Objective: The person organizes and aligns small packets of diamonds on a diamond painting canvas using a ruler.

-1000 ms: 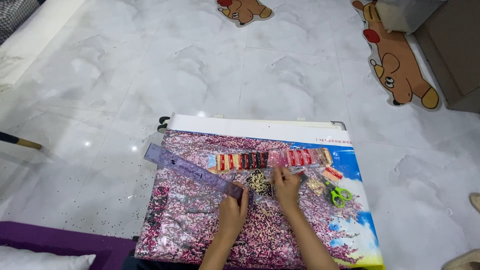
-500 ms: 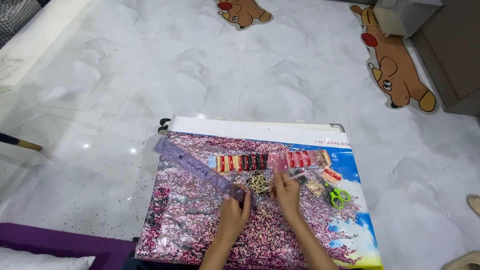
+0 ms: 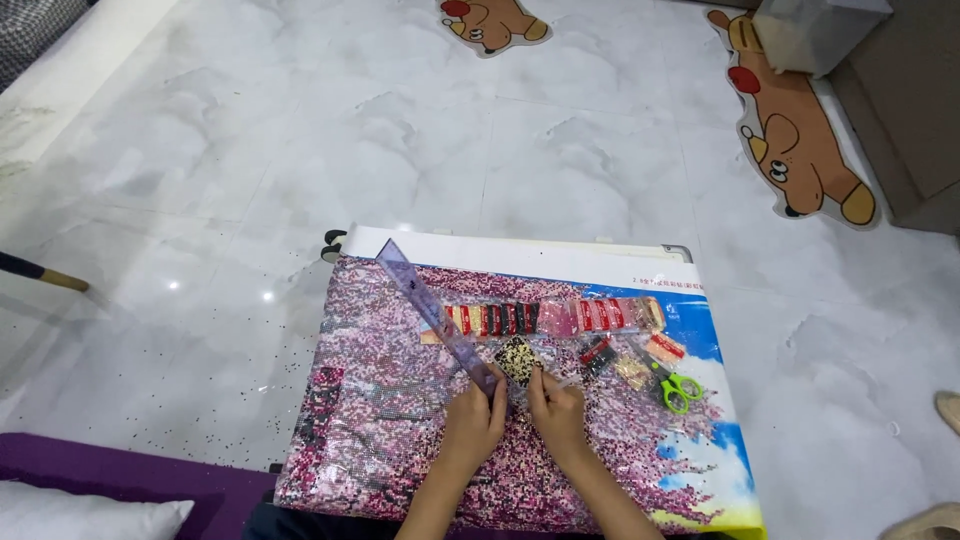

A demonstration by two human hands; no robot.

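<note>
since a second ago the clear purple ruler (image 3: 432, 314) has swung from lying flat-left to pointing steeply up the canvas (image 3: 390, 440), its near end pinched in the left hand (image 3: 473, 420). right hand (image 3: 556, 408) is closed on a small clear bead packet (image 3: 518, 362), between ruler and scissors (image 3: 677, 388). best to press the stiff ruler flat, since the glossy, pebbly canvas is slippery. the floor (image 3: 400, 130) is polished marble.

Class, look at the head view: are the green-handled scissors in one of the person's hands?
No. The green-handled scissors lie on the mosaic canvas, apart from the right hand, while the left hand touches the purple ruler.
</note>
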